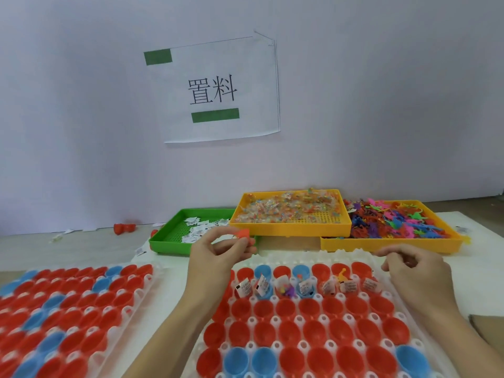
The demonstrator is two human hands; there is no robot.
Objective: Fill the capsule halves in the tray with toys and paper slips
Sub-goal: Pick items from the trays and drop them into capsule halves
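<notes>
A clear plastic tray [286, 259] in front of me holds rows of red and blue capsule halves [289, 334]. Several halves in its second row carry paper slips [305, 286] and small toys [289, 290]. My left hand [215, 257] hovers over the tray's far left corner and pinches a small orange toy [241, 233] with a paper slip. My right hand [414, 271] hangs above the tray's far right corner with fingers loosely curled; whether it holds anything is unclear.
A second tray of empty halves [68, 309] lies at the left. Behind stand a green tray of slips [174, 230], a yellow tray of bagged toys [289, 214] and a yellow tray of coloured figures [392, 241]. The wall with a paper sign [218, 88] is close.
</notes>
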